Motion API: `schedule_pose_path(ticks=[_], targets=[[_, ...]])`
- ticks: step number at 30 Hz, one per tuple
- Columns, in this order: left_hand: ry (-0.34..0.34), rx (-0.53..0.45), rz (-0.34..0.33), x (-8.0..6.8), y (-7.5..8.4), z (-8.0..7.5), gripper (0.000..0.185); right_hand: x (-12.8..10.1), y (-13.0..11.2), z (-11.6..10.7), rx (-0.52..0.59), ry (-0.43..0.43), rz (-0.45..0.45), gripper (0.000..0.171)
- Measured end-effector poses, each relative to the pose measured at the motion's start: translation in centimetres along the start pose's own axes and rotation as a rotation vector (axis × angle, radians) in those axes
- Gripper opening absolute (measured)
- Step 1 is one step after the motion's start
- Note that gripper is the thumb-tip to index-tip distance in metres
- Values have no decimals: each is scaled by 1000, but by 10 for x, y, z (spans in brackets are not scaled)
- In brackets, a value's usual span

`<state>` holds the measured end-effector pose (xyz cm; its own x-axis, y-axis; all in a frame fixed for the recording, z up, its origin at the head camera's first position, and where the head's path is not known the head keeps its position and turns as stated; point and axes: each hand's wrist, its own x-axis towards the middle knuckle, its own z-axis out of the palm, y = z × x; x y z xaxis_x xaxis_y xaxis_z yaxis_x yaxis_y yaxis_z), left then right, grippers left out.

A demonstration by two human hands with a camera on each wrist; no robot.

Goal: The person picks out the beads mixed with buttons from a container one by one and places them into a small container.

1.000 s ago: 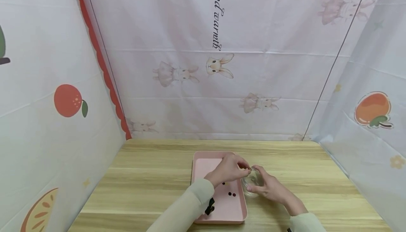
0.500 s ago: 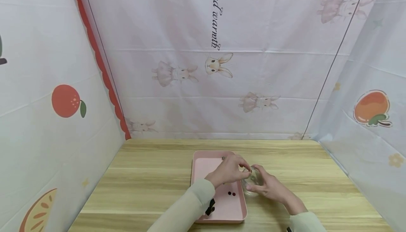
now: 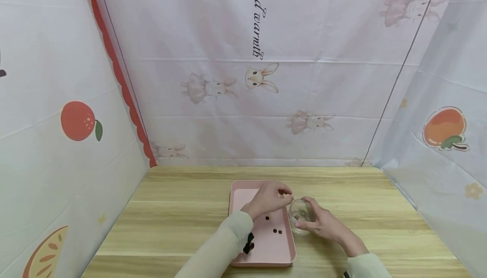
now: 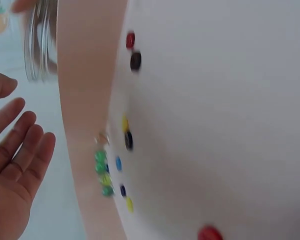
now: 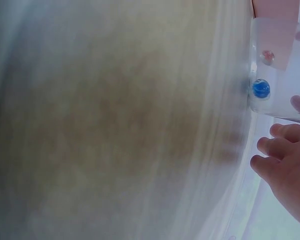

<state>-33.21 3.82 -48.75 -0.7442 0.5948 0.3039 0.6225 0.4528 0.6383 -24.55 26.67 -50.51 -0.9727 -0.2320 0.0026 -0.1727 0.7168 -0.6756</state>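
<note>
Head view: the left hand hovers over the far end of the pink tray, fingers loosely bent; whether it pinches anything cannot be told. At its 4 o'clock the right hand grips a clear glass cup standing on the table just beside the tray's right rim. Dark beads lie on the tray. Left wrist view: fingers spread and relaxed, holding nothing; coloured beads cluster along the tray's rim, the cup at 11 o'clock. Right wrist view: a blue bead sits inside the cup. Judgement: beads are being moved one at a time from tray to cup; the next move calls for a fine pinch on a single bead.
</note>
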Motion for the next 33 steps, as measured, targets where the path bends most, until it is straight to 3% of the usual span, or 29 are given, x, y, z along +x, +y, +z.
schedule_pose_path(ticks=[7, 10, 15, 33], targets=[[44, 49, -39, -2, -28, -5, 16, 0, -2, -1, -2, -2, -16, 94], [53, 57, -87, -2, -35, -7, 16, -1, -3, -2, -4, -5, -18, 94], [41, 83, -151, -2, -36, -9, 20, -1, -2, -2, -3, -6, -19, 94], [-9, 130, -199, 7, -35, -1, 8, -3, -1, -2, 5, 1, -27, 94]])
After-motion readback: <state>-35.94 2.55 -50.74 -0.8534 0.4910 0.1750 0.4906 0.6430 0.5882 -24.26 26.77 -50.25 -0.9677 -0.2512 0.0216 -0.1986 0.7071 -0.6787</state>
